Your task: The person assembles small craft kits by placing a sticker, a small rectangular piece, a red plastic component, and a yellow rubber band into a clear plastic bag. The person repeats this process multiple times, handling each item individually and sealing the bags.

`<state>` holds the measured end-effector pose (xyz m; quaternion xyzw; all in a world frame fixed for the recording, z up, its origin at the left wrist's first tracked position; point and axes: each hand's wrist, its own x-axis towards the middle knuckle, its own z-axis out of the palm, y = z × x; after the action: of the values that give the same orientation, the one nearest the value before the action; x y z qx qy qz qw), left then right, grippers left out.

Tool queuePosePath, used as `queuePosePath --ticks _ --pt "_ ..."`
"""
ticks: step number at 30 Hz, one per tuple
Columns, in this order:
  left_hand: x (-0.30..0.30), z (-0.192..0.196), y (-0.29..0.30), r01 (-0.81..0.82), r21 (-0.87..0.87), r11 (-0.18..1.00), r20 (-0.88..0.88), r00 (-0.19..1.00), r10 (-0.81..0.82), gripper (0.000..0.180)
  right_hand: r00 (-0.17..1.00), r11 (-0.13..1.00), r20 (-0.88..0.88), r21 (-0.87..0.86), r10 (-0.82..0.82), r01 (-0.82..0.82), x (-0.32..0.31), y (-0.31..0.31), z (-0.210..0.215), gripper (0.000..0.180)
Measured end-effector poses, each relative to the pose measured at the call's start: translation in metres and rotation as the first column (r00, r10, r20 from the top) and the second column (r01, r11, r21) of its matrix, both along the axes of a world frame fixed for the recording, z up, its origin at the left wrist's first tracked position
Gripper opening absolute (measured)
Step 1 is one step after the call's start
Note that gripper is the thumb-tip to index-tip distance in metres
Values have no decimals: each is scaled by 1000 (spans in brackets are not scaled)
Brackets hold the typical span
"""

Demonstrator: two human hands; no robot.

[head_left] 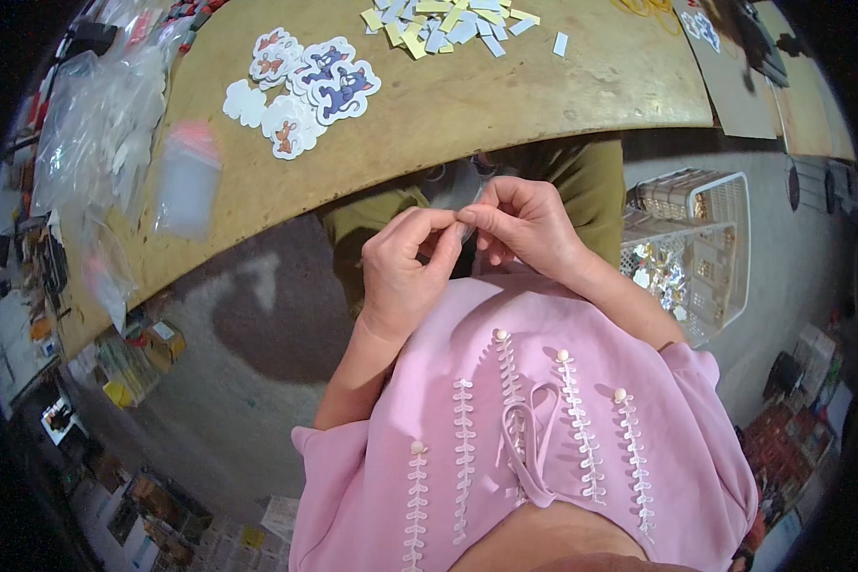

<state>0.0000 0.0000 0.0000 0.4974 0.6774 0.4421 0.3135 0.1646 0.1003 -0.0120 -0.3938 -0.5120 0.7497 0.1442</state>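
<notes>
Fingers of left hand and right hand are pinching a mostly hidden pale piece, seemingly light and flimsy, best held by its edge

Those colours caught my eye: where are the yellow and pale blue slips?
In the head view, the slips lie at top centre on the table, right of the cartoon cutouts.

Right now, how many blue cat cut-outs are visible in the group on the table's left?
2: the front cat cut-out, at the group's right, and the rear cat cut-out, partly covered by it. More may be hidden underneath.
</notes>
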Motion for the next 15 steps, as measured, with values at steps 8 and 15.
queuePosePath --ticks 8,15 --pt "0 -17 6 -78 90 993 -215 972 96 17 984 992 123 2 129 -130 6 3 4 27" --pt "-14 -9 -4 304 112 946 -339 907 -251 10 979 999 201 -25 35 -31 8 15 -3 24"
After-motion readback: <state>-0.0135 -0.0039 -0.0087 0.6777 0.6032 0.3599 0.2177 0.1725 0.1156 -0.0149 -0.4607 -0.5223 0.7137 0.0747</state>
